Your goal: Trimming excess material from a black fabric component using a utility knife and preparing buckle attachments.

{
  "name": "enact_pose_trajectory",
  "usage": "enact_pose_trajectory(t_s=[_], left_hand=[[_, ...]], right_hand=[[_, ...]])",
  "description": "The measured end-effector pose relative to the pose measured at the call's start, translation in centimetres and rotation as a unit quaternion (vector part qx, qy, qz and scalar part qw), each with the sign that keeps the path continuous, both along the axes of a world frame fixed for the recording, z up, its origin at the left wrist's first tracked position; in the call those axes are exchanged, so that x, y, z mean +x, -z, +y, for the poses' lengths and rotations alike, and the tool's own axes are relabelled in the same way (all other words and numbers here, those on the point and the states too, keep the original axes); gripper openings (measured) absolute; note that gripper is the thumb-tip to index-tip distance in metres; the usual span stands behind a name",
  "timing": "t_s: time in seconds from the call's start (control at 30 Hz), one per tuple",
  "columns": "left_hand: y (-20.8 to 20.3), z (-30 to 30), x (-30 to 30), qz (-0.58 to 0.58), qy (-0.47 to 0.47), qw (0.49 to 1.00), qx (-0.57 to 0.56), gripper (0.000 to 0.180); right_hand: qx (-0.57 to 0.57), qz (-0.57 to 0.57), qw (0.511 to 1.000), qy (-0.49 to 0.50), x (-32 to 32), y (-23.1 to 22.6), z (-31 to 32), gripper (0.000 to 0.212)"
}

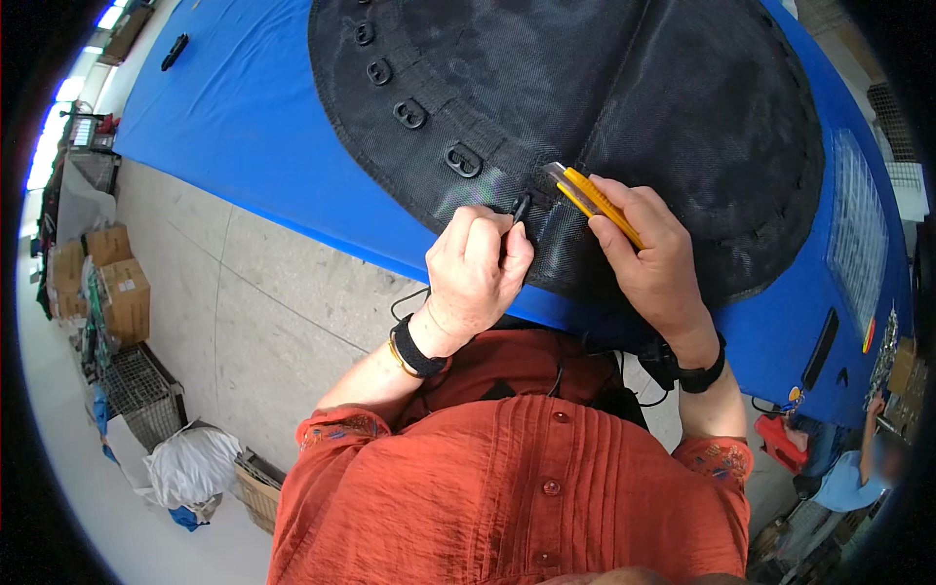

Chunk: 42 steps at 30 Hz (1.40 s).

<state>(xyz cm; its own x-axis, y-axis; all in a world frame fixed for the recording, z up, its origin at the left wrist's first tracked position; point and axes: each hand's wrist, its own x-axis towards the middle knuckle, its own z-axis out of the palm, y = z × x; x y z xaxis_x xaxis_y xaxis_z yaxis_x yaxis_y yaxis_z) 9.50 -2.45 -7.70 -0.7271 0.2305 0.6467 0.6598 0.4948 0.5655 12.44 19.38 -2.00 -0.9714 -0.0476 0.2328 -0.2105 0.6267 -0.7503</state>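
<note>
A large round sheet of black mesh (pixel 673 107) lies over the near edge of a blue-covered table (pixel 253 117). Several black plastic buckles (pixel 463 160) are fixed in a curved row along its left side. My left hand (pixel 473 268) is closed, pinching a small black plastic piece (pixel 523 207) at the mesh, in line with that row; the fingers cover most of it. In my right hand (pixel 658 263) is a yellow box cutter (pixel 612 209). Its blade is out and points up and left, close to the mesh seam beside my left fingertips.
A clear ruled sheet (pixel 858 229) and a black strip (pixel 820 348) lie on the table's right. A small black object (pixel 175 52) sits far left. Cardboard boxes (pixel 125 292) and a white sack (pixel 195 460) stand left on the floor. Another person (pixel 850 483) is at the lower right.
</note>
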Motion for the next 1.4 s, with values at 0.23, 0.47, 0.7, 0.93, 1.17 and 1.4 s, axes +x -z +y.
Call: enact_pose_trajectory(t_s=[0.23, 0.47, 0.7, 0.93, 1.17, 1.4], left_hand=[[-0.2, -0.3, -0.2, -0.038, -0.030, 0.998, 0.048, 0.012], [-0.5, -1.2, -0.1, -0.215, -0.024, 0.964, 0.155, 0.012], [-5.1, -1.8, 0.4, -0.470, 0.063, 0.828, 0.299, 0.018], [-5.0, -0.1, 2.6, -0.400, 0.161, 0.882, 0.191, 0.011], [-3.4, -0.9, 0.4, -0.057, 0.038, 0.993, -0.101, 0.022], [-2.6, 0.6, -0.4, 0.030, 0.030, 0.954, -0.296, 0.049]], right_hand=[[0.064, 0.040, 0.995, 0.062, -0.4, -0.2, 1.5, 0.033], [0.112, 0.044, 0.988, 0.096, -0.7, 1.1, 3.6, 0.033], [0.201, 0.147, 0.964, 0.090, -0.4, -0.6, 2.6, 0.035], [-0.106, -0.059, 0.989, -0.081, 1.5, -2.1, -0.9, 0.019], [-0.092, 0.001, 0.995, -0.027, 0.4, -3.1, 2.3, 0.010], [-0.199, -0.015, 0.977, 0.073, -5.7, -1.3, 8.8, 0.015]])
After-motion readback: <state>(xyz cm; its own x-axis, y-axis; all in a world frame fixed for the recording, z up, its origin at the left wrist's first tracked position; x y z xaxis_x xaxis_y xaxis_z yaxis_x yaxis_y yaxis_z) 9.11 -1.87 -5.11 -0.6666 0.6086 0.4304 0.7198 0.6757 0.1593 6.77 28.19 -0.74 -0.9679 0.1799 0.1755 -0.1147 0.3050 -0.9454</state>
